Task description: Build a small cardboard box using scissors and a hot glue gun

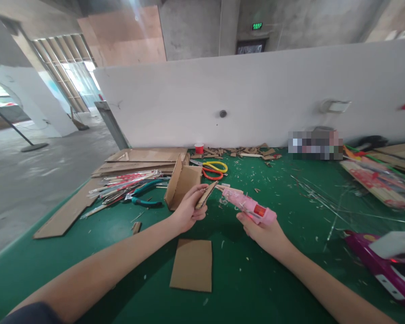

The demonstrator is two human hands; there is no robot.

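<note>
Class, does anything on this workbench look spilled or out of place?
Yes: small scraps litter the green tabletop around the pink glue gun, and cardboard offcuts lie strewn along the white partition. They look untidy compared with the stacked cardboard sheets.

The glue gun point(243, 204) was pink with an orange-red panel point(259, 210), the held cardboard piece point(207, 195) and the cardboard square point(191, 265) were plain light brown, and the counter point(256, 288) was deep green, flecked with pale scraps point(257, 190). Teal covered the pliers' handles point(146, 203), while the scissors' loops point(219, 163) were yellow and orange-red. The cup point(199, 150) was red, the partition point(256, 85) greyish white, the exit sign point(257, 26) bright green.
</note>
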